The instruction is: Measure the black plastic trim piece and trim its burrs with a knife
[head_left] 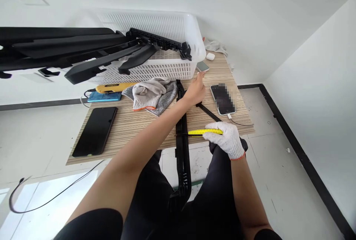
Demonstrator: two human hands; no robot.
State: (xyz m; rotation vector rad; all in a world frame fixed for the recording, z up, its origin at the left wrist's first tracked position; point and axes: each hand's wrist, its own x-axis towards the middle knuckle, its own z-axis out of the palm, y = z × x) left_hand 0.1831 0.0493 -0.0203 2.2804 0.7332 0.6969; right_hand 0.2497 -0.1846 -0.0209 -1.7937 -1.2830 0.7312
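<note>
A long black plastic part (pixel 183 140) lies across the small wooden table (pixel 130 121) and runs down onto my lap. My bare left hand (pixel 195 91) reaches over the part's far end, fingers curled, one finger stretched toward a small grey device (pixel 203 66); whether it grips anything I cannot make out. My right hand (pixel 228 139), in a white knit glove, is closed round a yellow utility knife (pixel 205 132). The knife's thin blade points left and touches the black part.
A white basket (pixel 164 43) with long black plastic parts (pixel 83 51) stands at the table's far side. Also here: loose gloves (pixel 151 93), a yellow knife (pixel 114 87), a blue device (pixel 105 97), a dark phone (pixel 96 130), another phone (pixel 223 99) charging, an earbud case (pixel 210 56).
</note>
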